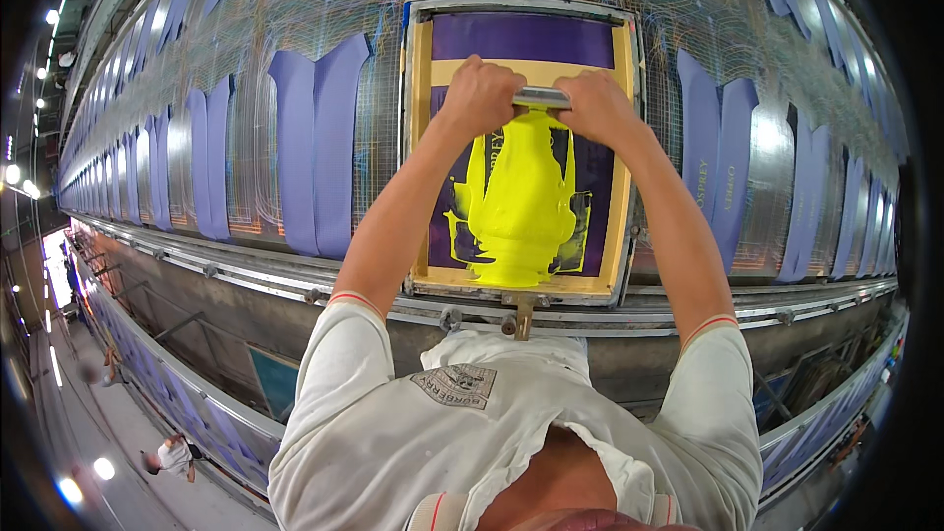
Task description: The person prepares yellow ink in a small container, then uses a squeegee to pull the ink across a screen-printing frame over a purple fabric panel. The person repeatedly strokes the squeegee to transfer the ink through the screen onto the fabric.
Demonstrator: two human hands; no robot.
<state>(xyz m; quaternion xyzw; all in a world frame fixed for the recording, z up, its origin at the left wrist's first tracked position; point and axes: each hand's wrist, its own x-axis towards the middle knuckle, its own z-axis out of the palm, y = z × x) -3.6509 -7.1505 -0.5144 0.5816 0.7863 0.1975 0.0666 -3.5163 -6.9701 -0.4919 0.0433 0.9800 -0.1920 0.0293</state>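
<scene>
A framed printing screen (421, 152) lies in front of me on the long table, with a tan inner border and dark purple mesh. Both ends of a squeegee's metal bar (540, 95) are gripped toward the far part of the screen. My left hand (481, 96) is closed around its left end, and my right hand (598, 106) is wrapped round the right end. Bright yellow ink (521, 211) spreads thickly from just under the bar to the near edge of the mesh. The squeegee's blade is hidden by the ink and my hands.
Lilac fabric pieces (317, 143) lie in rows on the table, left and right of the screen. A metal rail (265, 273) runs along the table's near edge, with a clamp (524, 318) at the screen's near side. Another person (177, 456) stands at the lower left, in the aisle.
</scene>
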